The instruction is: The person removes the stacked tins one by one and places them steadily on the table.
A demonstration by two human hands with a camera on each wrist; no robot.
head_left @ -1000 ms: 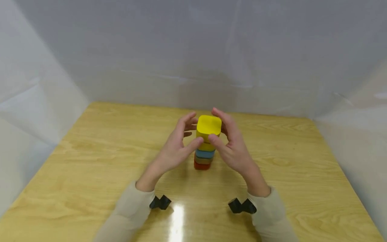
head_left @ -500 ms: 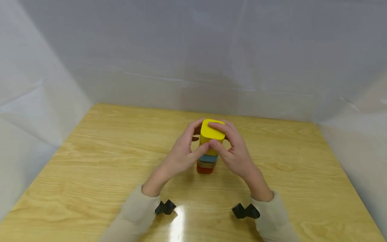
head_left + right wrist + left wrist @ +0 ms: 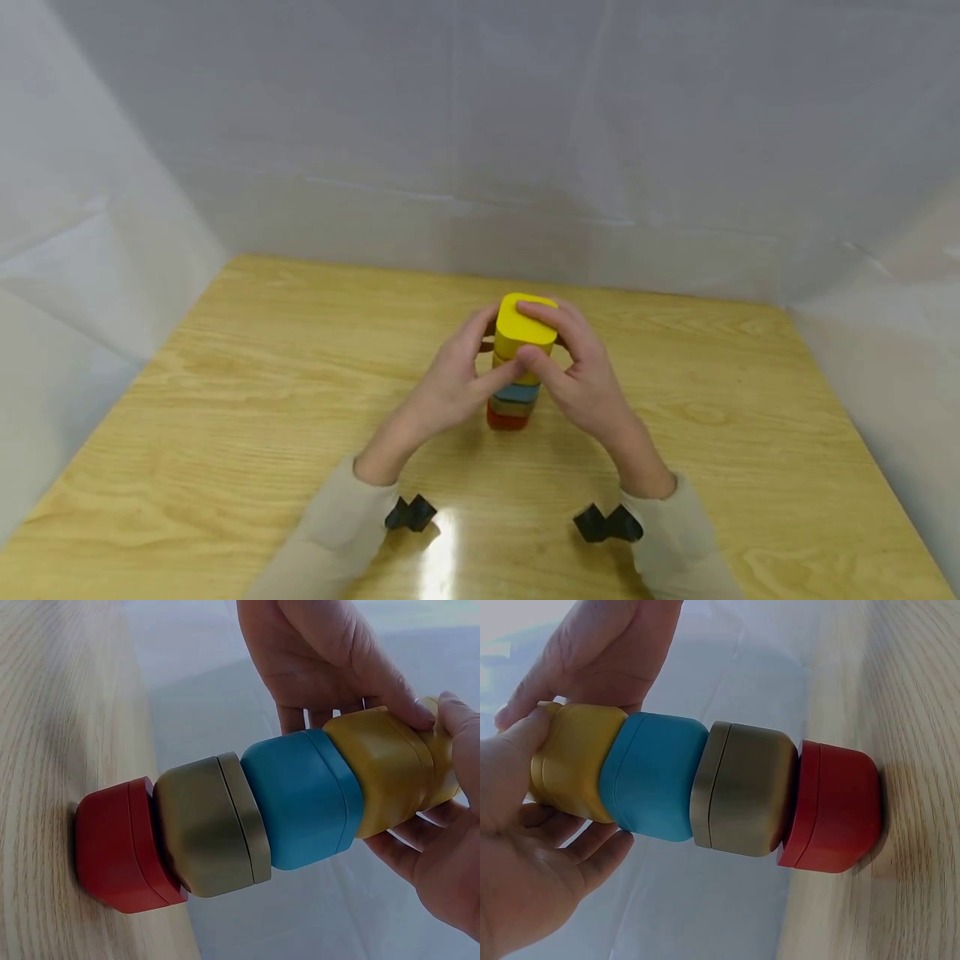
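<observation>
I see a stack of rounded boxes standing mid-bench (image 3: 225,350): red box (image 3: 838,807) at the bottom, then olive box (image 3: 744,789), blue box (image 3: 654,777), and the yellow box (image 3: 525,327) on top. My left hand (image 3: 450,385) and right hand (image 3: 581,379) both pinch that top box. The stack looks built; letting go remains.
</observation>
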